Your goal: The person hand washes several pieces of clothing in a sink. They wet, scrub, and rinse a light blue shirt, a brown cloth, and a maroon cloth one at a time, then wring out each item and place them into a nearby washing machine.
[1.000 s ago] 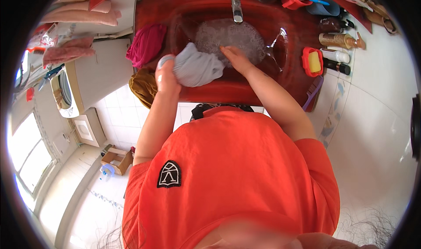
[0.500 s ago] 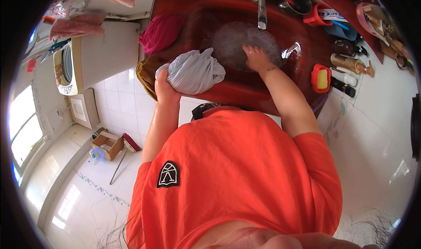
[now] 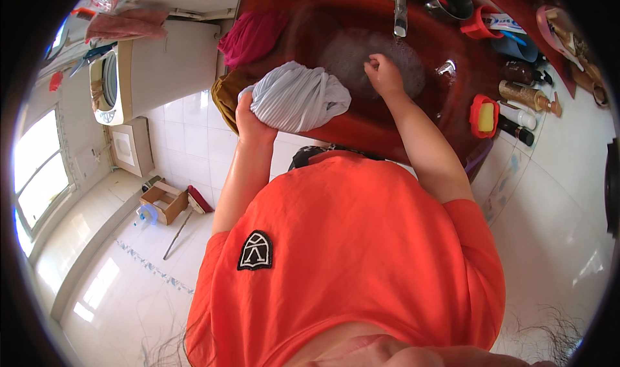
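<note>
A bundled, pleated pale grey cloth (image 3: 298, 97) rests in my left hand (image 3: 256, 119), whose fingers are closed around its left end. The bundle is held over the near left edge of the dark red sink (image 3: 310, 28). My right hand (image 3: 386, 76) hovers over the foamy water (image 3: 345, 52) in the basin, its fingers curled in and no object showing in them; the palm is hidden. Above the water, beyond my right hand, is the metal faucet (image 3: 400, 18).
A magenta cloth (image 3: 248, 39) and a mustard-brown cloth (image 3: 226, 99) lie at the sink's left. On the right stand a red soap dish (image 3: 476, 125) with yellow soap, a pump bottle (image 3: 523, 95) and a red cup (image 3: 475, 23). A washing machine (image 3: 119, 83) is at left.
My right hand has lifted from the foamy water, and its fingers have curled in. The left hand still grips the grey cloth. The whole view has shifted slightly.
</note>
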A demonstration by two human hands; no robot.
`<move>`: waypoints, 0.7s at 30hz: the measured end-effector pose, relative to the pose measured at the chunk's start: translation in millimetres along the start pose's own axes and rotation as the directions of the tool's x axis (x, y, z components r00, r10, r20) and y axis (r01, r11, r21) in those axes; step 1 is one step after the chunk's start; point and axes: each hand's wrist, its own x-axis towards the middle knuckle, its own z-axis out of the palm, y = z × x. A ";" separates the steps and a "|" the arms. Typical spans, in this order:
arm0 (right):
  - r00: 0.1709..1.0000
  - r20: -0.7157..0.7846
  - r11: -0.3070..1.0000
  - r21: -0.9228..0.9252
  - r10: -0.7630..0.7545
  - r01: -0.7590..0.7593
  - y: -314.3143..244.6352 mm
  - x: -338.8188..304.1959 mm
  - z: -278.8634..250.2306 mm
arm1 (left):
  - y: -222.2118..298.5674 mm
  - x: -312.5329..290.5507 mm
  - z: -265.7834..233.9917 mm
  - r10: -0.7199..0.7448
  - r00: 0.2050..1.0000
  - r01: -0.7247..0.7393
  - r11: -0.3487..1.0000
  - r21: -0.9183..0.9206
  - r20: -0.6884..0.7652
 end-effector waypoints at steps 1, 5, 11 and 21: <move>0.986 0.121 0.967 0.215 0.116 -0.140 -14.6 -4.8 -1.9 | -2.2 2.4 -2.3 -0.018 0.997 0.020 0.999 -0.027 0.070; 0.712 0.697 0.351 0.647 0.089 -0.677 -94.2 -49.7 -35.6 | -5.9 -2.5 11.2 -0.048 0.975 0.048 0.999 0.008 0.217; 0.809 0.571 0.361 0.791 -0.142 -0.494 -132.4 -96.0 -62.4 | -9.0 -0.6 31.2 -0.110 0.941 0.082 0.992 0.099 0.321; 0.959 0.268 0.823 0.562 -0.091 -0.079 -140.1 -144.6 -75.8 | -4.0 -3.7 20.6 -0.191 0.931 0.129 0.969 0.211 0.312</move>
